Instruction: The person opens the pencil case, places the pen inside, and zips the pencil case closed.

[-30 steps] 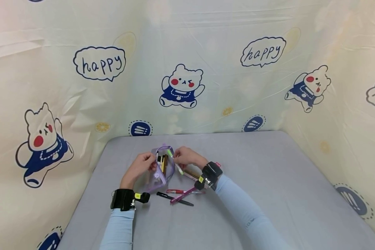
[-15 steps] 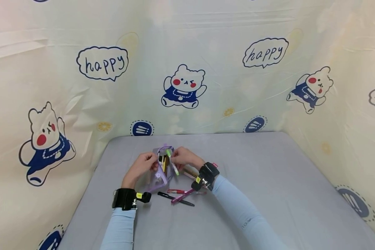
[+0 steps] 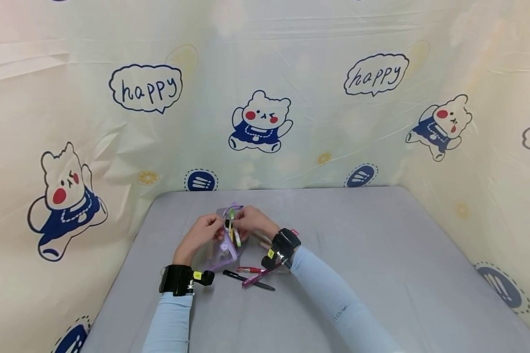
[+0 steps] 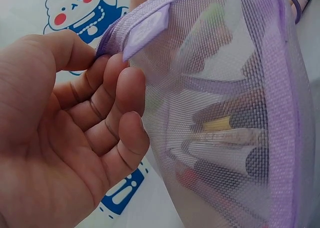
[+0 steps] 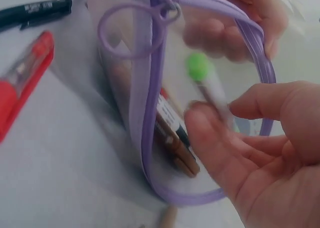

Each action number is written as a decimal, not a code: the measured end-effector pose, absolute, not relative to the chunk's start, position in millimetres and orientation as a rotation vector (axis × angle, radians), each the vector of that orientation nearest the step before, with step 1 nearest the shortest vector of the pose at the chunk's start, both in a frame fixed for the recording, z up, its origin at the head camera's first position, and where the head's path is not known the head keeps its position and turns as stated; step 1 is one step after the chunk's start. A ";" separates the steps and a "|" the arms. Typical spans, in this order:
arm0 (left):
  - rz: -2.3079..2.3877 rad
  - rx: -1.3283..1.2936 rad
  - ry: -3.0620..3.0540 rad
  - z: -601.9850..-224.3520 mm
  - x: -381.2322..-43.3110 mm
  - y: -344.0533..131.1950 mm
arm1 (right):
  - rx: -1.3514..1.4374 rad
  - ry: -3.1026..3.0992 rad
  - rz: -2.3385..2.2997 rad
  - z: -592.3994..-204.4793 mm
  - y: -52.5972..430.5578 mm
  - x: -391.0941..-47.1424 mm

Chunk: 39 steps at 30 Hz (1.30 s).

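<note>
With left-hand grip [image 3: 201,231], pinches rim of lavender mesh pouch [image 3: 230,247]; with right-hand grip [image 3: 254,221], pinches green-capped marker [image 3: 237,238] at pouch mouth.

In head view, has pouch on grey worktop [image 3: 380,274], between both hands, left of lower centre. Only there, shows purple pen [image 3: 260,275] lying across black pen [image 3: 234,276], lower centre, just below pouch.

In left wrist view, shows what head view hides: squeezes rim between thumb and index finger, upper left, near light tag [image 4: 146,31], with remaining fingers loosely curled. Also reveals bundle of pens [image 4: 227,158] through mesh, right side, one with yellow band, one reddish. Reduces marker to vague green patch near top.

In right wrist view, looks into gaping mouth: holds marker slanted between thumb and fingers, green cap toward top, slightly blurred. Adds zipper ring [image 5: 127,53], upper left, and brown pens [image 5: 175,147] inside, centre. Catches black pen at upper left and red pen [image 3: 249,269] at left, both outside pouch. Can't tell whether marker touches pens inside.
</note>
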State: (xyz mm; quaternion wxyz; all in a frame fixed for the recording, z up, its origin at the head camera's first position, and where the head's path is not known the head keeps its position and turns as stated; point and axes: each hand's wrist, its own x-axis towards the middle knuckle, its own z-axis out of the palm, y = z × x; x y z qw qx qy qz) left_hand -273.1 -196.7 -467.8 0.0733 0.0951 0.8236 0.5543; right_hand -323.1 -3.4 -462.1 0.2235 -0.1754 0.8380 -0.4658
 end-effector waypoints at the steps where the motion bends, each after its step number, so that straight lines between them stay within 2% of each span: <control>1: 1.662 0.292 2.475 -467.7 -272.8 -197.0 | -0.484 2.272 -1.319 -462.3 -4.6 -322.6; 9: 1.647 0.296 2.492 -468.5 -275.1 -199.7 | -0.466 2.162 -1.439 -458.2 -4.8 -317.8; 39: 1.660 0.260 2.484 -468.0 -271.9 -198.9 | -0.621 2.405 -1.072 -440.1 31.6 -315.6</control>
